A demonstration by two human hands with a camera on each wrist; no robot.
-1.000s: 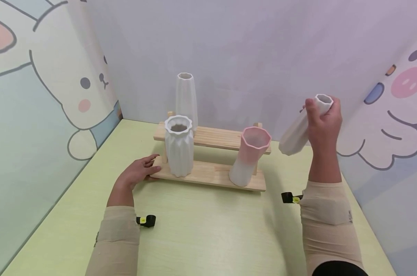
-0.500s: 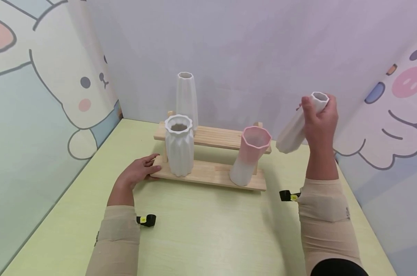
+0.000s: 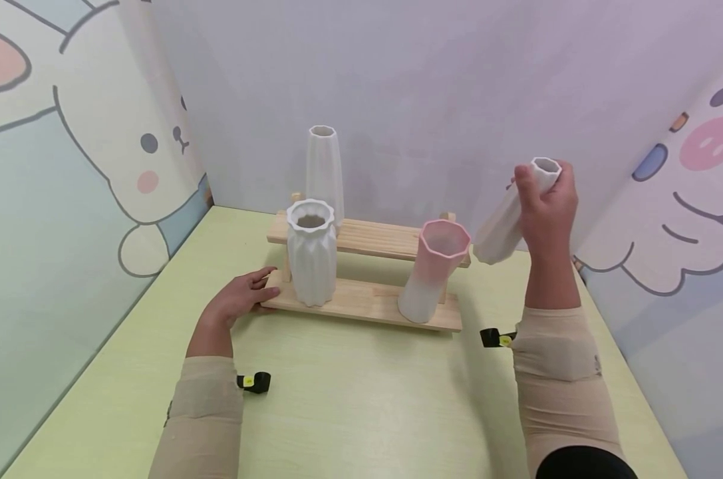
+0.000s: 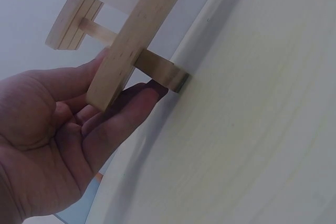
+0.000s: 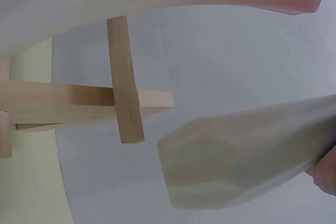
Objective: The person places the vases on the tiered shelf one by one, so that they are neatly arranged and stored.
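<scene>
A two-tier wooden shelf [image 3: 361,305] stands on the table. My left hand [image 3: 241,297] pinches the left end of its lower board, thumb above and fingers underneath, as the left wrist view shows on the board end [image 4: 118,61]. With my right hand [image 3: 549,209] I grip a slim white vase [image 3: 500,229] near its mouth. That vase is held tilted in the air, its base [image 5: 199,166] close to the shelf's right end. On the lower board are a white fluted vase [image 3: 313,259] at left and a pink-and-white vase [image 3: 431,273] at right. A tall white vase [image 3: 323,173] occupies the upper board's left end.
The light yellow-green table [image 3: 361,406] extends in front of the shelf. A pale wall [image 3: 409,100] rises behind it, and cartoon-printed panels [image 3: 140,159] flank the table on both sides.
My right hand has carried the slim white vase left and slightly up, nearer the upper board's right end. My left hand and the shelf look still.
</scene>
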